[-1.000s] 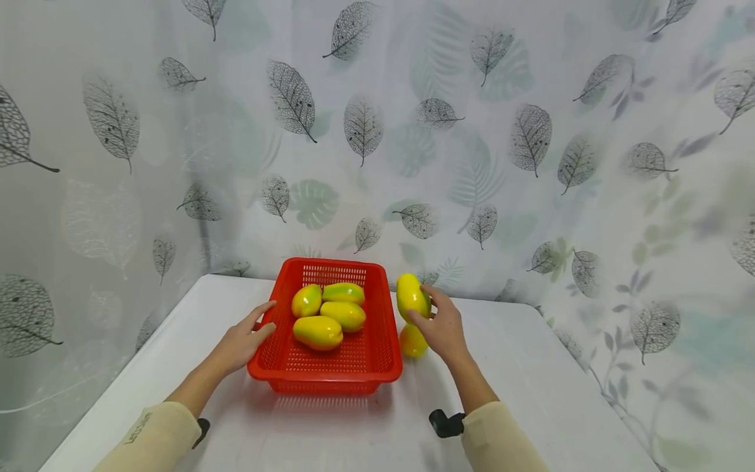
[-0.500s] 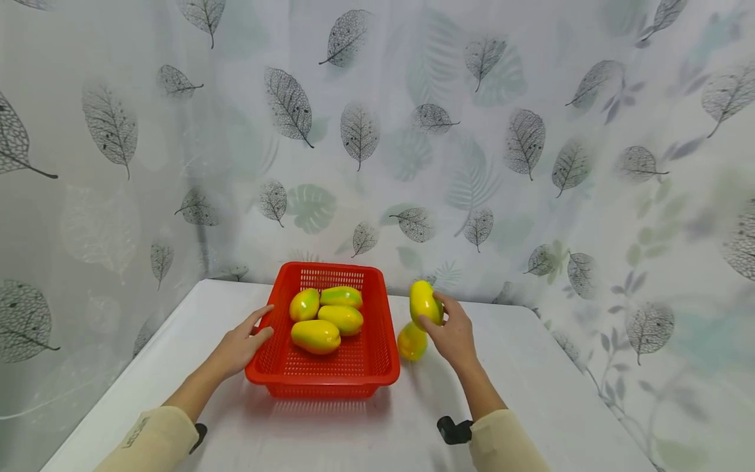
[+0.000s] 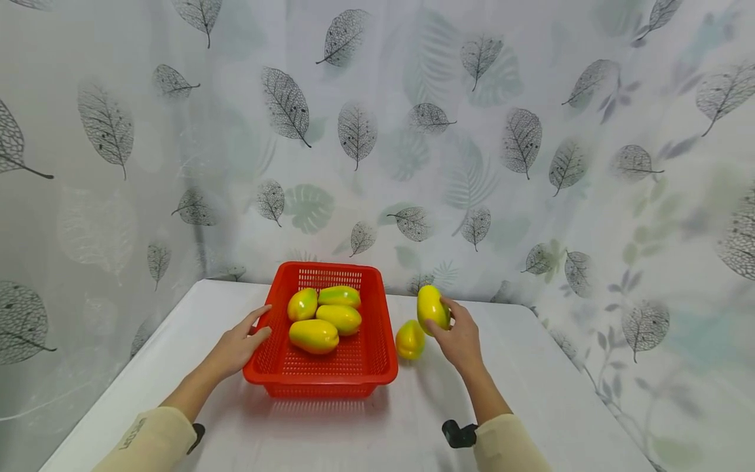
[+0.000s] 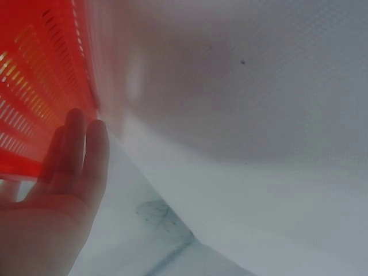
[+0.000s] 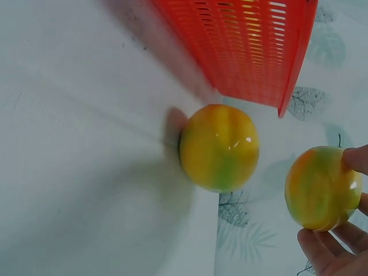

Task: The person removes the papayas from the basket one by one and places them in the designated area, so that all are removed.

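My right hand [image 3: 460, 335] grips a glossy yellow-green papaya [image 3: 431, 309] above the table, just right of the basket. In the right wrist view, fingers and thumb hold this papaya [image 5: 322, 188] from its sides. A second papaya [image 3: 409, 339] lies on the table against or close to the basket's right wall. The red plastic basket [image 3: 321, 378] holds several similar papayas [image 3: 314, 336], grouped toward its left and back. My left hand [image 3: 234, 349] rests at the basket's left side, its fingers nearly straight along the outer wall in the left wrist view.
A white table [image 3: 519, 393] carries the basket and the loose papaya. Behind it hangs a leaf-patterned curtain [image 3: 377, 164], which also runs along both sides. A black wrist mount [image 3: 459, 434] sticks out by the right sleeve.
My right hand has moved right and slightly down with the held papaya, away from the basket and the loose papaya. My left hand stays at the basket. The head view has tilted slightly.
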### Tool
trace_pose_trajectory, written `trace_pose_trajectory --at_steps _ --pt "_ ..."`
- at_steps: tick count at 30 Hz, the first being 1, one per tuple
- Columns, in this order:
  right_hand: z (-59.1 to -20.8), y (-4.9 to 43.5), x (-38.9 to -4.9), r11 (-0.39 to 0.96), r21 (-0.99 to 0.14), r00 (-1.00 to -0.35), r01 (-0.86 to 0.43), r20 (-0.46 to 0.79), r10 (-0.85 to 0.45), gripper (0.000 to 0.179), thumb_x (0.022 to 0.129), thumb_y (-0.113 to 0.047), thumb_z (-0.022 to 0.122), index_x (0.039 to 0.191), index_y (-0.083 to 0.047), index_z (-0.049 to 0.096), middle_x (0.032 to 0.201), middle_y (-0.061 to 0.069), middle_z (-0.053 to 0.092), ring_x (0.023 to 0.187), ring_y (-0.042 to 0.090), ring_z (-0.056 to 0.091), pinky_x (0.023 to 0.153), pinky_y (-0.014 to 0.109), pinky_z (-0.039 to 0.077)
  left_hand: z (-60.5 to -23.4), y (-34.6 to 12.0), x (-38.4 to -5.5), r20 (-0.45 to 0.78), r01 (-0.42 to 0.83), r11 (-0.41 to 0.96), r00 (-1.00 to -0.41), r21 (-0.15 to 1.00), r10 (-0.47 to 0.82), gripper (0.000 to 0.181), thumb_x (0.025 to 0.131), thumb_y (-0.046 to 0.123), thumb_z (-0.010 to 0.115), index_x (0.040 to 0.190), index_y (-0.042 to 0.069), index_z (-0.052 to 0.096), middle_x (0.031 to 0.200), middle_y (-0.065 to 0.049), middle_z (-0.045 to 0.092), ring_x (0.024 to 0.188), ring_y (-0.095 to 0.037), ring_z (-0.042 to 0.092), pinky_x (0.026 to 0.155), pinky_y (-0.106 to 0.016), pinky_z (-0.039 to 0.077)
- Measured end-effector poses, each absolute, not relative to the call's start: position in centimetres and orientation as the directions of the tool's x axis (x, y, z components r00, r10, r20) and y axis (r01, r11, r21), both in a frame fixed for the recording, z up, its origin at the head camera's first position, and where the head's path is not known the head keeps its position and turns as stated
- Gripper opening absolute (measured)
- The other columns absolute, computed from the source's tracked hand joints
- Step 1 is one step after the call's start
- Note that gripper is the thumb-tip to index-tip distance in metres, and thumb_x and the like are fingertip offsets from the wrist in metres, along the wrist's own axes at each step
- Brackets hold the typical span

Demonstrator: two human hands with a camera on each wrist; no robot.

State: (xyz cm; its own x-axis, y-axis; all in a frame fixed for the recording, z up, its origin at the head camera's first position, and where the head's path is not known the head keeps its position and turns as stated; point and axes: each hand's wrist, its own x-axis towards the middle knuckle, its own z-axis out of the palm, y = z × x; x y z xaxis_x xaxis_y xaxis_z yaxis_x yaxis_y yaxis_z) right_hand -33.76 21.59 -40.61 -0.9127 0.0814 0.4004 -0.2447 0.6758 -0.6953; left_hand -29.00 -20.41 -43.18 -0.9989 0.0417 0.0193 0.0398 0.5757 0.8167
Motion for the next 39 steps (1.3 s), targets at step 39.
trace_pose_trajectory --at_steps 39 --pt "-43.1 23.8 -34.1 0.769 -0.634 -0.948 -0.08 0.286 0.137 0.062 0.082 -0.029 0.067 0.134 -0.003 0.046 0.125 0.023 0.049 0.111 0.035 0.048 0.093 0.051 0.042 -43.6 -20.7 -29.3 0.014 0.037 0.575 -0.999 0.818 0.045 0.062 0.095 0.042 0.047 0.149 0.025 0.021 0.124 -0.022 0.048 0.09 -0.023 0.059 0.07 -0.038 0.056"
